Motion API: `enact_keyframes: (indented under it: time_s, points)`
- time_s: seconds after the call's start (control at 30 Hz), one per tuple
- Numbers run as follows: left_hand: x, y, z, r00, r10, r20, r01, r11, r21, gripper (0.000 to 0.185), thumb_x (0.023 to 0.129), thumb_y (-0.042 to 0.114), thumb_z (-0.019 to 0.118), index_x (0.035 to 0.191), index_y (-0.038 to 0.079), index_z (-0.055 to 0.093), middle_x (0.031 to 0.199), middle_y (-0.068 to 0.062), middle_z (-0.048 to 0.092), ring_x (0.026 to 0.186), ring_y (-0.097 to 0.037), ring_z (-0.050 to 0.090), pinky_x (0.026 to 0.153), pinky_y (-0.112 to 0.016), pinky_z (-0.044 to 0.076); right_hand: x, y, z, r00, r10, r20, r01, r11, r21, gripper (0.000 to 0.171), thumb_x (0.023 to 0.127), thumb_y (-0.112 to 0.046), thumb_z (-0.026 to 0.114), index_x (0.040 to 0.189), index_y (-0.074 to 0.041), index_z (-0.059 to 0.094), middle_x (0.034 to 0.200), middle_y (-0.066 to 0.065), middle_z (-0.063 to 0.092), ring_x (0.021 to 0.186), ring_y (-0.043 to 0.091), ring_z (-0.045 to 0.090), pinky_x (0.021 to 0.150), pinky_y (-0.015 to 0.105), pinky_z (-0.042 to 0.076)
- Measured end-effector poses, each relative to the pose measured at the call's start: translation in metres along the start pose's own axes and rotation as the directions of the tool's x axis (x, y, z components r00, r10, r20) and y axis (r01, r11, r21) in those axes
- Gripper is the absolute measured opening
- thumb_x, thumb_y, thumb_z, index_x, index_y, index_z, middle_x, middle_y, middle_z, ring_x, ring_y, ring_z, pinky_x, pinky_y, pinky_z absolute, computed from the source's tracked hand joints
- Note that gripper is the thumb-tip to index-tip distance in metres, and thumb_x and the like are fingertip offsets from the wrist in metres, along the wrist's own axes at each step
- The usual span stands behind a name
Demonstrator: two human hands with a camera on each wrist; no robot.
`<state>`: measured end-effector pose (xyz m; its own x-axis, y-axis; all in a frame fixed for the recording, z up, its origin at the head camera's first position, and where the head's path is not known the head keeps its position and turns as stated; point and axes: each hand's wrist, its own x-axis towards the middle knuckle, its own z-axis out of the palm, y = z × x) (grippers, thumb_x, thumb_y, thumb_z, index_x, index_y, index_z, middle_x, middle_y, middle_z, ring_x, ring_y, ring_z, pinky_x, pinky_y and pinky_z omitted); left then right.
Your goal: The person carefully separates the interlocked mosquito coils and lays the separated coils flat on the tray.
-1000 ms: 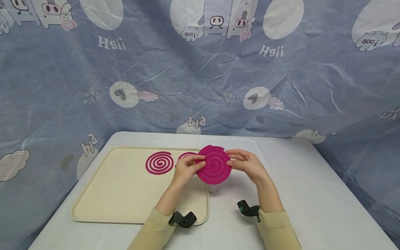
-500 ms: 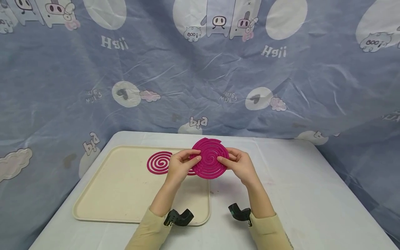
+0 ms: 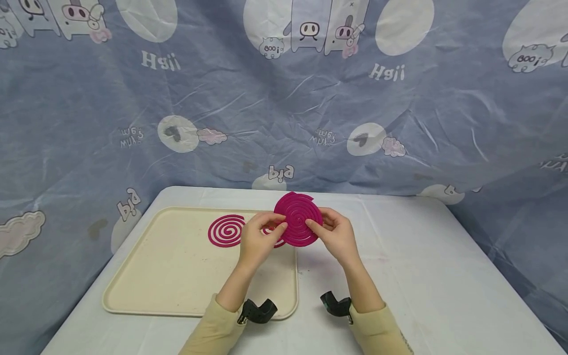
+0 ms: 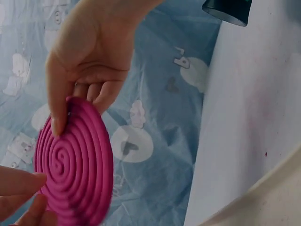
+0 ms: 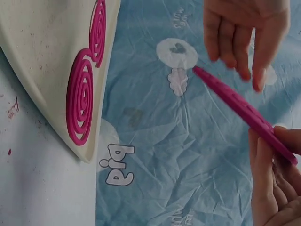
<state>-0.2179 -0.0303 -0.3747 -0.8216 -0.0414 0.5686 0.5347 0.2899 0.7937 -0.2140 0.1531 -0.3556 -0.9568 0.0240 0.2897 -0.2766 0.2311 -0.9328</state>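
Observation:
Upright above the tray's right edge is a magenta disc of tightly wound mosquito coil (image 3: 298,228), two ends jutting at its top. My right hand (image 3: 340,239) pinches its right side, thumb on the near face and fingers behind. Beside the left edge is my left hand (image 3: 257,241), thumb and forefinger parted; the right wrist view shows a gap between its fingers (image 5: 226,44) and the disc. Two loosely spaced mosquito coils lie on the cream tray (image 3: 177,276): a left one (image 3: 228,230) and a right one (image 5: 84,96), the latter mostly behind my left hand in the head view.
A white-covered table (image 3: 426,276) extends right of the tray. Behind it hangs a blue patterned curtain (image 3: 284,108). Black camera mounts (image 3: 259,311) sit on both wrists. Small dark specks lie by the tray's right edge.
The wound mosquito coil has risen slightly and shifted left. My right hand has moved left with its thumb onto the coil's face. The left thumb and forefinger have drawn off to the edge.

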Motion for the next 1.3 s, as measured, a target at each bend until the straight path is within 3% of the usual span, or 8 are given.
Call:
enact_keyframes:
  time_s: [0.2, 0.37, 0.53, 0.67, 0.8, 1.0, 1.13, 1.3]
  points:
    - [-0.005, 0.001, 0.008, 0.995, -0.058, 0.087, 0.06, 0.998, -0.013, 0.019, 0.084, 0.013, 0.07, 0.102, 0.007, 0.07, 0.088, -0.003, 0.069, 0.08, -0.015, 0.066, 0.075, -0.027, 0.055, -0.009, -0.006, 0.013, 0.996, -0.087, 0.029, 0.09, 0.991, -0.097, 0.035, 0.084, -0.013, 0.071, 0.116, -0.002, 0.061, 0.106, 0.016, 0.067, 0.091, 0.027, 0.067, 0.074, 0.032, 0.056]
    - [-0.005, 0.0, 0.008, 0.987, -0.122, 0.106, 0.132, 0.987, -0.088, 0.021, 0.085, 0.014, 0.07, 0.104, 0.006, 0.069, 0.098, -0.006, 0.067, 0.086, -0.02, 0.066, 0.078, -0.027, 0.054, -0.013, -0.009, 0.019, 0.993, -0.037, 0.115, 0.047, 0.996, -0.08, 0.035, 0.086, -0.021, 0.07, 0.117, -0.009, 0.059, 0.104, 0.011, 0.069, 0.091, 0.024, 0.066, 0.073, 0.032, 0.056]
    - [-0.001, -0.005, 0.004, 0.963, -0.216, 0.16, 0.245, 0.95, -0.196, 0.021, 0.085, 0.013, 0.07, 0.105, 0.007, 0.07, 0.105, -0.006, 0.066, 0.091, -0.021, 0.064, 0.082, -0.029, 0.053, -0.012, -0.009, 0.019, 0.981, -0.024, 0.191, 0.013, 0.998, 0.059, 0.037, 0.093, -0.031, 0.059, 0.12, -0.005, 0.06, 0.111, 0.013, 0.065, 0.1, 0.025, 0.063, 0.079, 0.034, 0.055]
    - [0.002, -0.008, 0.003, 0.947, -0.255, 0.194, 0.3, 0.919, -0.256, 0.021, 0.085, 0.011, 0.069, 0.106, 0.007, 0.07, 0.108, -0.006, 0.066, 0.095, -0.022, 0.062, 0.087, -0.031, 0.051, -0.009, -0.005, 0.018, 0.979, -0.043, 0.2, 0.006, 0.983, 0.185, 0.032, 0.097, -0.018, 0.053, 0.121, 0.002, 0.059, 0.116, 0.019, 0.061, 0.102, 0.029, 0.062, 0.081, 0.035, 0.054]
    - [0.002, -0.004, 0.004, 0.944, -0.26, 0.203, 0.312, 0.904, -0.293, 0.023, 0.085, 0.007, 0.069, 0.108, 0.003, 0.069, 0.109, -0.01, 0.065, 0.097, -0.029, 0.062, 0.088, -0.033, 0.051, -0.009, -0.002, 0.018, 0.986, -0.042, 0.161, 0.01, 0.981, 0.191, 0.032, 0.089, -0.005, 0.063, 0.12, 0.001, 0.06, 0.115, 0.018, 0.062, 0.1, 0.028, 0.063, 0.082, 0.034, 0.054]
    - [-0.001, 0.022, -0.001, 0.953, -0.242, 0.183, 0.288, 0.913, -0.29, 0.022, 0.084, 0.002, 0.068, 0.106, -0.004, 0.068, 0.106, -0.015, 0.066, 0.097, -0.031, 0.062, 0.088, -0.033, 0.051, -0.009, -0.002, 0.017, 0.993, -0.038, 0.112, 0.026, 0.994, 0.106, 0.034, 0.085, -0.01, 0.069, 0.117, -0.003, 0.064, 0.114, 0.012, 0.064, 0.103, 0.024, 0.062, 0.086, 0.032, 0.051]
    - [-0.002, 0.027, -0.003, 0.955, -0.221, 0.2, 0.273, 0.916, -0.293, 0.023, 0.085, 0.002, 0.067, 0.106, -0.005, 0.067, 0.107, -0.015, 0.066, 0.097, -0.025, 0.063, 0.088, -0.031, 0.051, -0.008, -0.001, 0.013, 0.99, -0.041, 0.134, 0.031, 0.997, 0.074, 0.033, 0.085, -0.012, 0.07, 0.117, -0.004, 0.065, 0.113, 0.009, 0.065, 0.104, 0.021, 0.06, 0.088, 0.03, 0.05]
    - [-0.003, 0.028, -0.004, 0.954, -0.2, 0.222, 0.263, 0.914, -0.309, 0.024, 0.085, 0.003, 0.067, 0.108, -0.005, 0.067, 0.107, -0.016, 0.066, 0.098, -0.025, 0.064, 0.088, -0.028, 0.05, -0.008, -0.001, 0.009, 0.985, -0.054, 0.164, 0.037, 0.994, 0.104, 0.035, 0.085, -0.011, 0.07, 0.118, -0.004, 0.064, 0.114, 0.01, 0.064, 0.104, 0.021, 0.06, 0.088, 0.03, 0.05]
